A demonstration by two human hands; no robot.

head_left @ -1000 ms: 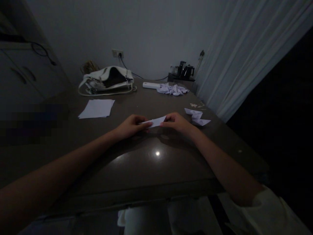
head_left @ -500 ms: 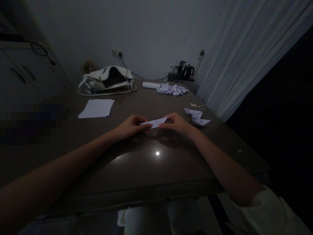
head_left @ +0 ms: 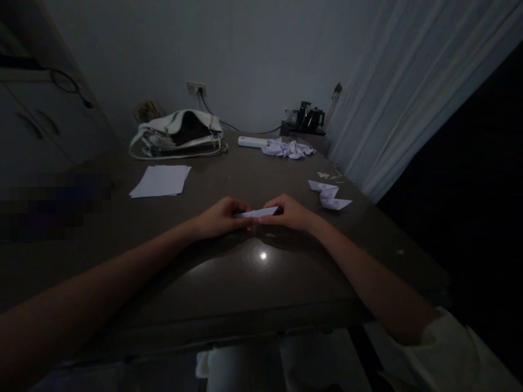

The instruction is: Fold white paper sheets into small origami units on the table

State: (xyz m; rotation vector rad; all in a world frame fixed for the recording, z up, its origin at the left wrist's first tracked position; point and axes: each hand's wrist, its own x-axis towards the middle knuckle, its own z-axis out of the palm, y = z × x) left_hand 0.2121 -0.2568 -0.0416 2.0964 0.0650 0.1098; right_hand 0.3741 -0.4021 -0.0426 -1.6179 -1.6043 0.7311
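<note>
Between my two hands is a folded piece of white paper (head_left: 261, 213), narrow and slanted at its right end. My left hand (head_left: 223, 218) is closed on its left end, thumb along the near edge. My right hand (head_left: 288, 213) pinches the right part, its thumb almost meeting the left thumb. Fingers cover much of the paper's ends. To the right lie folded paper boats (head_left: 329, 194), apart from my hand. At the left rests a stack of white paper sheets (head_left: 160, 181).
On the brown table (head_left: 261, 288) a white handbag (head_left: 180, 133) sits at the back left. Behind my hands lie a white bar-shaped object (head_left: 251, 142) and a heap of folded papers (head_left: 288, 148). A dark kettle (head_left: 314, 118) stands in the far corner, near a white curtain (head_left: 379, 92).
Both hands have come slightly nearer to me and closer together with the folded paper. The thumbs now almost touch at its near edge, and less of the paper shows.
</note>
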